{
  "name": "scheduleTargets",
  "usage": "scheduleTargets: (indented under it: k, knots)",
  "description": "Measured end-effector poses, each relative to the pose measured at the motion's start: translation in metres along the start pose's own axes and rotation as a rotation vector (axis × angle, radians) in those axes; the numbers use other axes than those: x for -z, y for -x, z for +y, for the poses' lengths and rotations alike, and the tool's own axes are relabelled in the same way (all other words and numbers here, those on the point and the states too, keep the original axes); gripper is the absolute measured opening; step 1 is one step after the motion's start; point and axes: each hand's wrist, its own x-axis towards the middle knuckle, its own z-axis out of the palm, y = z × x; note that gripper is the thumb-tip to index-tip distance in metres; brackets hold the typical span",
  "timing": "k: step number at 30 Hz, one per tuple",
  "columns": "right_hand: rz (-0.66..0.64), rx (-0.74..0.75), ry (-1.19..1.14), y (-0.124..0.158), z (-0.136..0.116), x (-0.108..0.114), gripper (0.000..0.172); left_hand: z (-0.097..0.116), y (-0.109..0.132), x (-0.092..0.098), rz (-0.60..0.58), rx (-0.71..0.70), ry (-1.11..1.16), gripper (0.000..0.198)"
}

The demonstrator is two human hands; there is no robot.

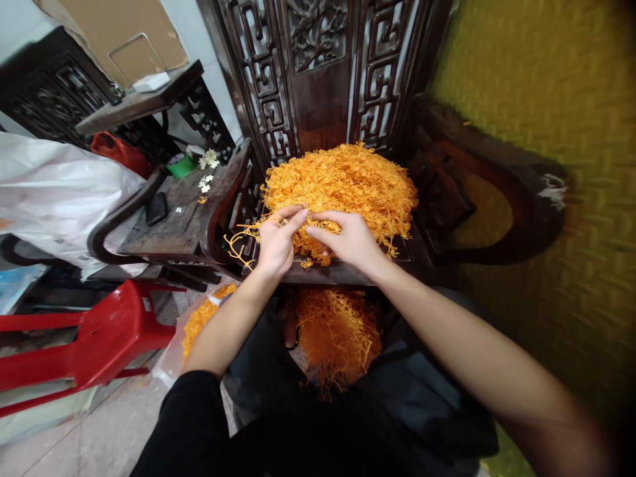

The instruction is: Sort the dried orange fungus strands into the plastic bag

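The left hand has its grip closed, thumb against fingers, on a few thin orange stems, whose branching ends stick out past the hand to the left. The right hand faces it just beside, thumb and forefinger reaching toward the left fingertips with a gap showing between them; whether its grip pinches a small piece, I cannot tell. Both hands are at the near left side of a big heap of orange strands, which covers much of the seat of a dark carved wooden chair and lies close to its openwork back. Below the seat's front edge, between the person's knees, is a loose bunch of similar orange strands. By the left forearm, on the floor, a translucent bag holds more orange material, partly hidden by the arm. A red plastic seat is beyond it. To the left of the heap, a second wooden chair carries a flat black object, a green container and some small white pieces. Farther left is a large white bag; a yellowish woven surface fills the right side.
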Motion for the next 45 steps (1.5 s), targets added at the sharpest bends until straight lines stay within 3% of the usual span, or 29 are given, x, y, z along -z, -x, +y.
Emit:
scheduleTargets:
  k: [6, 10, 16, 24, 27, 30, 32, 34, 35, 37, 40, 42, 45]
  knots:
    - [0.163, 0.164, 0.173, -0.002, 0.001, -0.015, 0.029, -0.006, 0.006, -0.008, 0.07, 0.043, 0.069, 0.013]
    - [0.177, 0.194, 0.228, -0.002, 0.001, -0.017, 0.028, -0.005, 0.006, -0.007, 0.081, 0.091, 0.099, 0.009]
    - [-0.013, 0.289, 0.177, 0.0, -0.004, -0.007, 0.019, 0.003, 0.0, 0.001, 0.072, 0.143, 0.128, 0.015]
    - [-0.009, 0.095, 0.295, 0.002, -0.013, 0.008, 0.018, -0.001, -0.001, 0.005, 0.075, 0.079, 0.098, 0.013]
    - [-0.129, 0.041, 0.353, 0.004, -0.012, 0.0, 0.019, 0.004, -0.009, 0.008, 0.104, 0.003, 0.075, 0.018]
    - [-0.317, -0.036, 0.392, 0.008, -0.008, -0.012, 0.017, 0.022, -0.024, 0.019, 0.198, -0.144, 0.051, 0.015]
    - [-0.388, -0.072, 0.39, 0.008, -0.006, -0.013, 0.015, 0.033, -0.03, 0.026, 0.199, -0.199, 0.037, 0.014]
    - [-0.323, -0.098, 0.339, 0.005, -0.005, -0.004, 0.015, 0.037, -0.028, 0.031, 0.078, -0.145, -0.033, 0.015]
    - [-0.224, -0.113, 0.292, 0.002, -0.005, 0.004, 0.016, 0.037, -0.023, 0.032, -0.02, -0.107, -0.101, 0.015]
    - [0.05, -0.116, 0.167, -0.006, -0.004, 0.027, 0.016, 0.034, -0.009, 0.03, -0.24, -0.089, -0.303, 0.012]
    - [0.422, -0.046, -0.068, -0.017, 0.002, 0.062, 0.009, 0.031, 0.013, 0.024, -0.542, -0.199, -0.619, 0.002]
    - [0.539, -0.017, -0.177, -0.021, 0.008, 0.079, 0.009, 0.028, 0.023, 0.022, -0.698, -0.228, -0.744, 0.008]
    - [0.58, -0.01, -0.173, -0.02, 0.016, 0.089, 0.008, 0.008, 0.033, 0.025, -0.861, -0.203, -0.836, 0.015]
